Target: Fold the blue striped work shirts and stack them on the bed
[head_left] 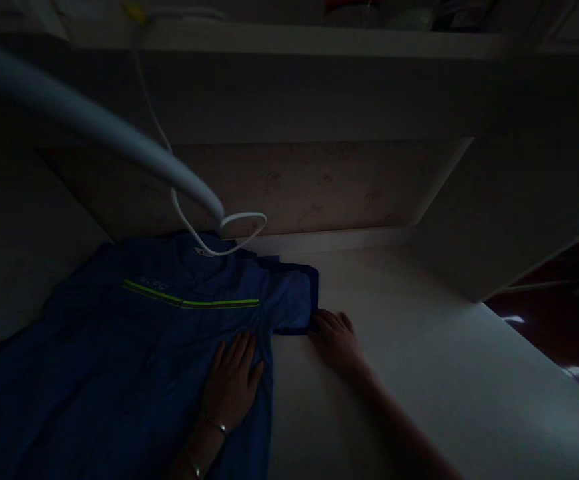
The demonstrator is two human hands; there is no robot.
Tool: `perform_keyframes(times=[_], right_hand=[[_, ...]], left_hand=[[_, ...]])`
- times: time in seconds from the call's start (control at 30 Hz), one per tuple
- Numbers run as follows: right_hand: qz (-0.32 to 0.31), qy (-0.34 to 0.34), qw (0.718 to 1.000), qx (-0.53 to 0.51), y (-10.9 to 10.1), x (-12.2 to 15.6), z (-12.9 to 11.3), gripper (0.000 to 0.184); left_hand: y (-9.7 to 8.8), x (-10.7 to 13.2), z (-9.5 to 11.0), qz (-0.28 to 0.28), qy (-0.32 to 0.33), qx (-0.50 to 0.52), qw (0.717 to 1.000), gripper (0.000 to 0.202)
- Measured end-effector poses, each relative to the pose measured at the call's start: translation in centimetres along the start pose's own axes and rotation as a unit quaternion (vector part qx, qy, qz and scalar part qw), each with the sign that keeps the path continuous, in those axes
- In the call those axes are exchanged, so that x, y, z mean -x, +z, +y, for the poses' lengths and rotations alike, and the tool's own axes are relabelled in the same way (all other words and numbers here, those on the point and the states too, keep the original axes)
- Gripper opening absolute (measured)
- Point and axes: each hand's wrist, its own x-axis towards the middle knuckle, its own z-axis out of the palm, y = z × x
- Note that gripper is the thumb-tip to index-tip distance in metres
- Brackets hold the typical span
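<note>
A blue short-sleeved work shirt (154,333) lies spread on a white surface, with a yellow-green stripe across its chest and faint lettering above. My left hand (232,383), with bracelets at the wrist, rests flat on the shirt's body below the stripe, its fingers stretched out. At the lower corner of the sleeve (292,300) is my right hand (336,337), its fingers curled at the dark hem and holding it. Dim light partly hides the fingertips there.
A pale lamp arm (119,143) slants in from the upper left, with a white cable (189,230) looping over the collar. Behind stands a patterned wall panel (319,187) under a shelf (289,40). A side panel (509,187) bounds the white tabletop (419,360) at the right.
</note>
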Motion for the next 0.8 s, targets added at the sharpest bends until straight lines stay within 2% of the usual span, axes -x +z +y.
perform_keyframes(times=[0.8], right_hand=[[0.020,-0.011,1.000,-0.004,0.32,0.15,0.27,0.042]], left_hand=[[-0.30,0.03,0.16,0.008,0.004,-0.018,1.000,0.055]])
